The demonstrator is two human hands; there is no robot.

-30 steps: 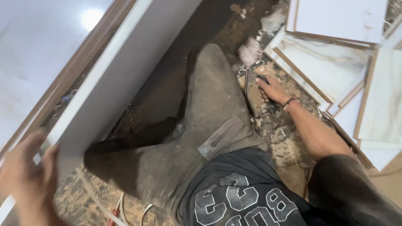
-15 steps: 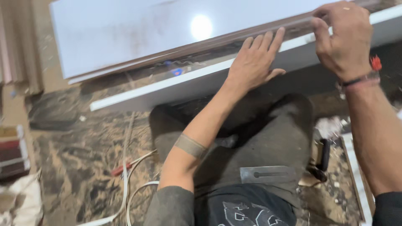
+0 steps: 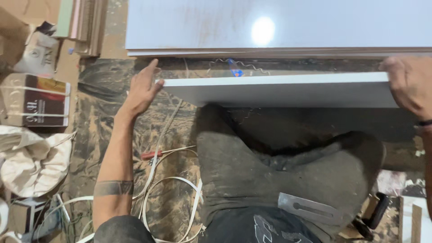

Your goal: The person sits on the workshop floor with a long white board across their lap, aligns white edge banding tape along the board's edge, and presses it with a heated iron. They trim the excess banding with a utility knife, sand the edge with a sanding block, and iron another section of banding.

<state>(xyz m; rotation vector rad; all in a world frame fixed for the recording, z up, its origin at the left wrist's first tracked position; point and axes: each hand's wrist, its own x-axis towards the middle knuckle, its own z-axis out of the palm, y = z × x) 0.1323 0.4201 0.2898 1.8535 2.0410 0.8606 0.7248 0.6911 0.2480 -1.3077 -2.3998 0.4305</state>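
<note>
Left hand [image 3: 143,87] flat-open and right hand [image 3: 410,83] curled grip the long white laminated panel [image 3: 279,90] by its ends; best kept level.

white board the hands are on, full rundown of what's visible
The white board is a long, flat panel with a smooth matte face and a lighter, narrow top edge, looking like laminated sheet wood. It lies horizontally across the view, held above the person's lap. The left hand presses against its left end; the right hand grips its right end, which runs under the fingers. Behind it lies a larger glossy white panel. No damage shows.
</note>
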